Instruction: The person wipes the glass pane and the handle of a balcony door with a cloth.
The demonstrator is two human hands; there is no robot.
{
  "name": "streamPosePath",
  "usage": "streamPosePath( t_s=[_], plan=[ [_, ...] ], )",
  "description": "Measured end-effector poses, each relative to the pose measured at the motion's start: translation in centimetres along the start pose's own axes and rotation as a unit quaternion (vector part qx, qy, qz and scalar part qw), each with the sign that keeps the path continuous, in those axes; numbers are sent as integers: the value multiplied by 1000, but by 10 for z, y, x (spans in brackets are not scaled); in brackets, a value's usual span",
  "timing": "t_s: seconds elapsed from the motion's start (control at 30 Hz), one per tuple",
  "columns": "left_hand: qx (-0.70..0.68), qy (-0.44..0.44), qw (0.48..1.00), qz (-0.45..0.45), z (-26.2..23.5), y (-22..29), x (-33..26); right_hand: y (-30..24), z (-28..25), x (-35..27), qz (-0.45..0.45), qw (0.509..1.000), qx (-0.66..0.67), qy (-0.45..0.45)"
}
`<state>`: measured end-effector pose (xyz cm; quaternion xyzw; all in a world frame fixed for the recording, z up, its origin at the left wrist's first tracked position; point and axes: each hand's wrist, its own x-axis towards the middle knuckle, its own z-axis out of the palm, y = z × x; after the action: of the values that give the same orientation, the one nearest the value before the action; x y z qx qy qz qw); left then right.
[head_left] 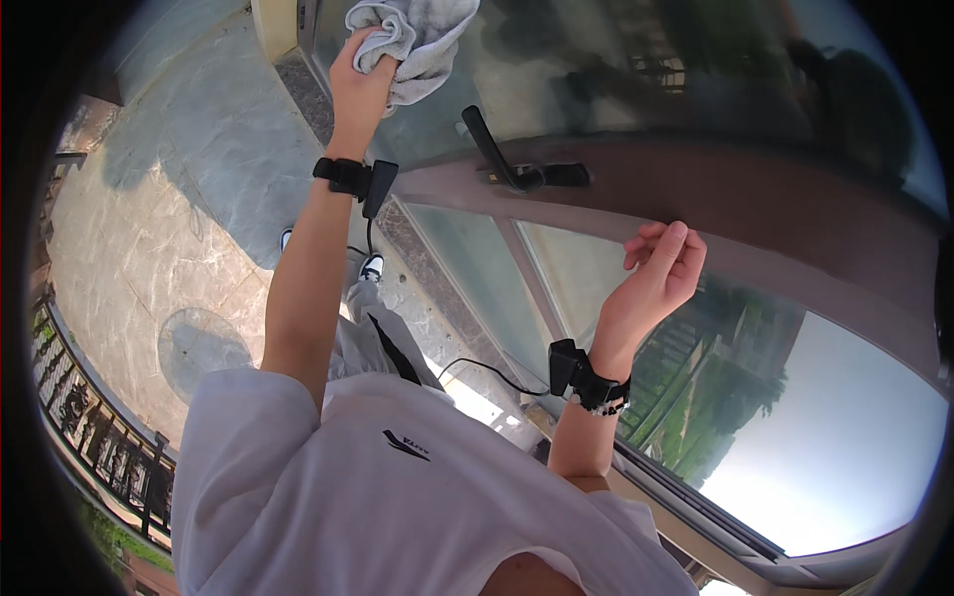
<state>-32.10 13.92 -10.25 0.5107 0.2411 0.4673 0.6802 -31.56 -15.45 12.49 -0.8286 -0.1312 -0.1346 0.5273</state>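
My left hand (pixel 360 84) is closed around a bunched grey cloth (pixel 432 50) at the top of the view. The cloth lies against or just in front of the dark glass pane (pixel 556 74) of a door; whether it touches cannot be told. My right hand (pixel 656 268) is in front of the door's brown frame (pixel 775 199), fingers curled in and thumb against the forefinger, with nothing visible in them. Contact with the frame is unclear. Between the two hands, a black lever handle (pixel 507 154) sticks out from the frame.
Black strapped devices sit on both wrists, and a thin black cable (pixel 487 366) hangs between them. Lower glass (pixel 696 387) reflects greenery and sky. Stone paving (pixel 149 238) with a round cover (pixel 204 353) spreads at the left, bounded by a dark metal railing (pixel 94 422). My shoe (pixel 372 268) stands beside the door sill.
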Motion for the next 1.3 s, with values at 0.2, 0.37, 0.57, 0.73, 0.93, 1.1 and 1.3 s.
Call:
streamPosePath(
  t_s=[0.2, 0.37, 0.57, 0.73, 0.93, 1.1, 1.3],
  plan=[
    [-346, -213, 831, -381, 45, -2, -73, -6, -3, 7, 4, 997, -77, 26],
    [-117, -404, 860, -289, 54, -16, -78, -8, 11, 1, 14, 995, -90, 35],
    [152, -401, 902, -52, 25, -43, -103, -5, 15, -1, 3, 994, -94, 56],
    [253, -319, 905, -127, -26, -74, -104, -5, 22, -1, 18, 993, -91, 78],
    [9, -313, 947, -72, 54, -11, -117, -2, 24, -5, -7, 993, -90, 76],
    [2, -307, 951, 34, 65, -26, -131, -9, 35, -3, 18, 991, -90, 94],
    [116, -403, 887, 193, 64, -31, -105, -1, 32, -4, -1, 989, -100, 112]
  ],
)
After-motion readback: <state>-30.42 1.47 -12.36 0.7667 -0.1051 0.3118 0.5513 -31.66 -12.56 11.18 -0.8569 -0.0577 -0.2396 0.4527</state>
